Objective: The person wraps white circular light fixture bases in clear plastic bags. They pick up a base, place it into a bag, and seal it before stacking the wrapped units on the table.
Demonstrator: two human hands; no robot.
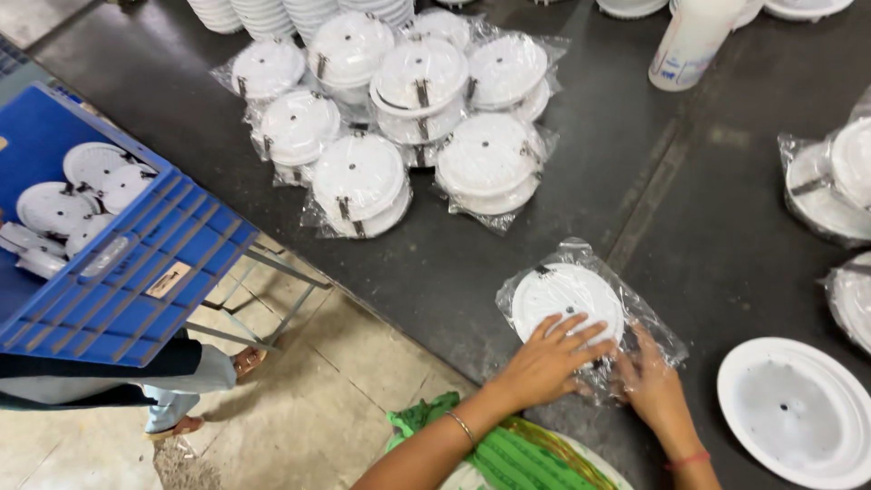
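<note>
— Near the front edge of the dark grey worktable (581, 191), what lies under the hands?

— One round white plastic disc (564, 298) inside a clear plastic bag (646, 319), flat on the table. Behind it, well apart, sits a heap of bagged white discs (399, 118), piled two deep in places, each with a small metal clip. More bagged discs (830, 181) lie at the right edge, and a bare white round dish (798, 408) rests just right of the hands. A white plastic bottle (691, 36) stands at the back, with stacks of white rims (272, 14) along the far edge.

— And off the table?

— A pale tiled floor (336, 390) below, on the left. A blue plastic crate (109, 245) sits tilted on a metal frame there, with several loose white discs (77, 191) in it. Someone's sandalled feet (213, 390) show beneath it. A green pleated cloth (490, 449) is at the bottom edge.

— The hands themselves?

— The left hand (549, 358) lies flat with fingers spread, pressing on the bag over the disc's near rim. The right hand (649, 386) rests on the bag's near right corner, fingers loosely bent against the film; neither hand is closed around anything.
</note>
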